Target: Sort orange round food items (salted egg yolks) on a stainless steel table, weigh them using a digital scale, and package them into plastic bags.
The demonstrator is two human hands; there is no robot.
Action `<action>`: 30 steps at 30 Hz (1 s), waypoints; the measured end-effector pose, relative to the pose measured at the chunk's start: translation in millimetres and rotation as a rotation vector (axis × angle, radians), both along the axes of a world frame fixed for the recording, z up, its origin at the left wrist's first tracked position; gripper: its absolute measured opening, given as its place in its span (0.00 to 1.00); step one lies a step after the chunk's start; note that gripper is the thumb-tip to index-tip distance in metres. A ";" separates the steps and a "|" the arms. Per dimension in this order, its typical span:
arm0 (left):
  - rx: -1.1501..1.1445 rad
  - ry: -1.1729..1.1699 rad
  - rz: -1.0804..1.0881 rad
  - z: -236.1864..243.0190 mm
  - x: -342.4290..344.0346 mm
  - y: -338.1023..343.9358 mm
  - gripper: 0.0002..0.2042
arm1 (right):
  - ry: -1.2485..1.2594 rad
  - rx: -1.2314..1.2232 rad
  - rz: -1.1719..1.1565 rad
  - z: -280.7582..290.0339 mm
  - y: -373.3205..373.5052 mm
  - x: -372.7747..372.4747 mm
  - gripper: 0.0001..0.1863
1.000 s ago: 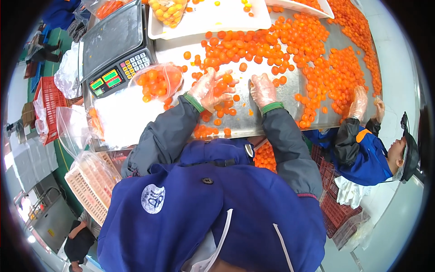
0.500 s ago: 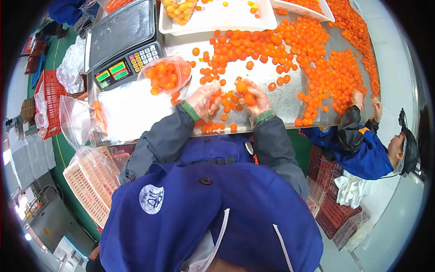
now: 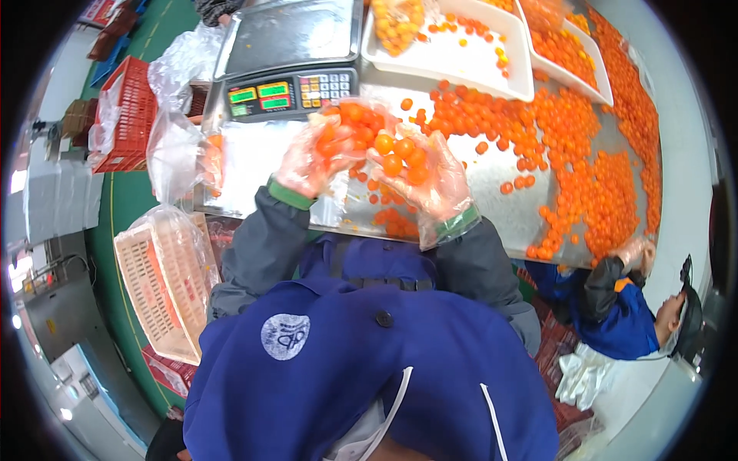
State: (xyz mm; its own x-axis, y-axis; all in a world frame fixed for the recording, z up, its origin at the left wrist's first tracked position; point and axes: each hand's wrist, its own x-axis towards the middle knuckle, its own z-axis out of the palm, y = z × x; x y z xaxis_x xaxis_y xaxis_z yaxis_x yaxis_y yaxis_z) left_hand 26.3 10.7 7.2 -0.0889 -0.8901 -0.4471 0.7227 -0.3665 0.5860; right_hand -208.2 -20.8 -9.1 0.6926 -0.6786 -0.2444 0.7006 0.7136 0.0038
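My left hand [image 3: 302, 163], in a clear plastic glove with a green band at the wrist, holds a clear bag [image 3: 355, 123] part-filled with orange cherry tomatoes. My right hand [image 3: 440, 178], gloved the same way, is cupped around several loose cherry tomatoes [image 3: 394, 164] at the bag's right side. Both hands are above the metal table, and the bag hides part of the left fingers. Below them, more cherry tomatoes [image 3: 397, 221] lie near the table's front edge. A digital scale [image 3: 292, 96] with lit green displays stands just beyond my left hand.
Heaps of cherry tomatoes [image 3: 573, 146] spread across the table's right side. White trays [image 3: 461, 74] stand at the back, one with a bag of yellow-orange tomatoes [image 3: 398, 27]. A co-worker [image 3: 626, 307] works at the right end. Left are a red crate [image 3: 127, 115] and a cream crate [image 3: 154, 284].
My left hand has moved up and left and taken hold of the bag, now lifted beside the scale. My right hand has brought its tomatoes to the bag. The whole view has shifted.
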 end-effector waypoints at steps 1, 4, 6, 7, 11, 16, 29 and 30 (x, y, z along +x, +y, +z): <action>-0.022 -0.009 0.022 2.5 -2.9 -6.1 0.16 | 0.044 -0.008 0.019 9.9 -5.6 14.3 0.27; -0.125 0.083 -0.094 0.1 5.5 -23.6 0.17 | 0.365 -0.252 -0.016 14.5 -24.8 43.6 0.24; -0.119 0.005 -0.019 2.5 7.0 -22.5 0.17 | 0.573 -0.295 -0.075 -3.0 -37.9 47.9 0.21; -0.090 -0.063 0.048 4.4 5.2 -19.3 0.17 | 0.573 -0.308 -0.073 -10.3 -41.3 42.4 0.21; -0.253 -0.786 0.168 -19.5 45.9 7.0 0.18 | 1.023 -0.630 -0.146 9.3 -25.7 23.8 0.27; -0.071 -1.772 -0.385 -75.7 64.0 -1.4 0.24 | 2.085 -1.332 0.107 -5.0 -38.3 28.2 0.25; -0.212 -0.663 -0.067 -12.8 52.1 -23.3 0.15 | 1.200 -0.963 -0.138 1.9 -74.9 38.3 0.13; -0.206 -0.679 -0.050 3.7 53.8 -16.2 0.15 | 1.138 -0.917 -0.135 21.2 -68.9 41.8 0.07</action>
